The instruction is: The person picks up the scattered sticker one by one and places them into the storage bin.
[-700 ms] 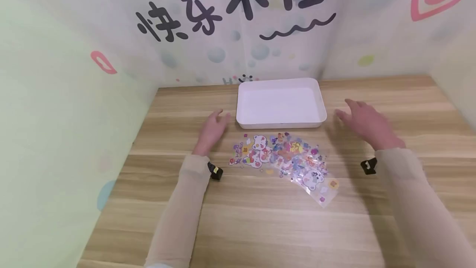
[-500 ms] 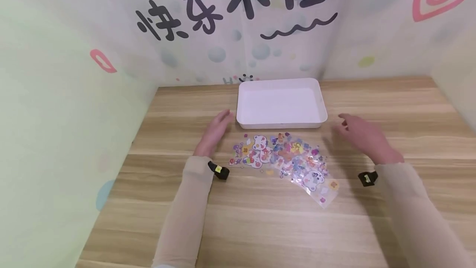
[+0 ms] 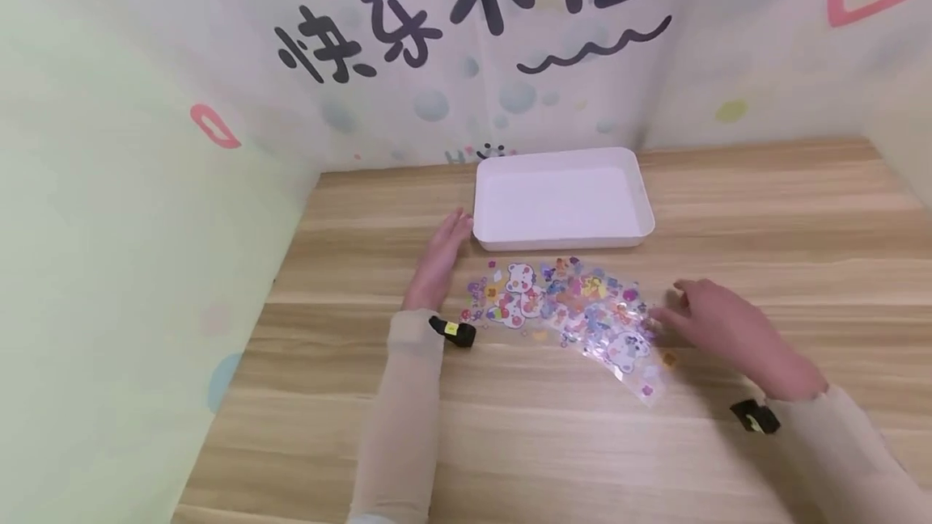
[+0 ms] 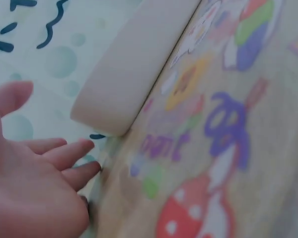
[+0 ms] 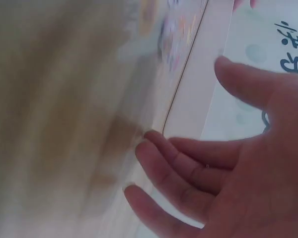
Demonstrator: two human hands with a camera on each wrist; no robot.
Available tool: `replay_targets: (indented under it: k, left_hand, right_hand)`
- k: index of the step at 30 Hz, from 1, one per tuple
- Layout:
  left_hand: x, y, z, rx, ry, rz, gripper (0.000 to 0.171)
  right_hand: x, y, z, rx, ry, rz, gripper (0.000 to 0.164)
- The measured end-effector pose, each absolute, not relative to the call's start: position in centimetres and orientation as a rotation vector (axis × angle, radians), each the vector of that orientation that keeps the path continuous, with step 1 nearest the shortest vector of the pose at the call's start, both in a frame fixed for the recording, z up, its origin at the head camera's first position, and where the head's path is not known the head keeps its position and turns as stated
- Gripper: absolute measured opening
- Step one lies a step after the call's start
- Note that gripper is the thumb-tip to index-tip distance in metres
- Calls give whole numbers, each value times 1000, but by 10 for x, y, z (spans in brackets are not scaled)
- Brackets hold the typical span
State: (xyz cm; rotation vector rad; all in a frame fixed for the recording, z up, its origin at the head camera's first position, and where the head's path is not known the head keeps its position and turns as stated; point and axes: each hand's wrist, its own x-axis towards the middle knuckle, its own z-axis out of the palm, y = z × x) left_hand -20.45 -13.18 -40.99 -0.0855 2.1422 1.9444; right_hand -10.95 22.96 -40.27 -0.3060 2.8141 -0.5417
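Several overlapping clear plastic pieces (image 3: 520, 306), printed with cartoon bears and small colourful motifs, lie fanned on the table; whether they are sheets or bags cannot be told. My left hand (image 3: 437, 261) is beside the front left corner of a white tray (image 3: 568, 242), its fingers extended and holding nothing; contact with the tray is unclear. At the right end of the fan, my right hand (image 3: 731, 334) hovers with fingers loosely bent and thumb apart, nothing between them. In the right wrist view, the right palm (image 5: 268, 188) shows bare.
Behind the plastic pieces, the shallow tray stands close to a printed cloth backdrop (image 3: 408, 144). A pale wall covering (image 3: 109, 265) borders the wooden table (image 3: 546, 451) on the left. Both wrists wear small black camera mounts (image 3: 455, 331).
My right hand has come down toward the table's front, from beside the tray to the right end of the plastic pieces. The left hand has shifted slightly right. The head view has turned a little.
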Motion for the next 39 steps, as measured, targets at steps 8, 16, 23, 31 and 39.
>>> replay_targets:
  k: [8, 16, 23, 31, 39]
  left_hand:
    - [-207, -133, -440, -82, 2109, 2041, 57]
    - [-209, -122, -434, -135, 2152, 2035, 59]
    - [-222, -112, -440, -188, 2354, 1890, 59]
    - [-228, -107, -443, -247, 2455, 1741, 53]
    - [-229, -107, -441, -256, 2473, 1734, 49]
  right_hand:
    - [-81, 230, -409, -196, 2869, -484, 66]
    - [-78, 227, -408, -112, 2933, -455, 76]
    - [-73, 218, -406, -144, 2907, -384, 74]
    - [-66, 206, -406, -140, 2932, -327, 62]
    - [-68, 207, -401, -179, 2931, -328, 51]
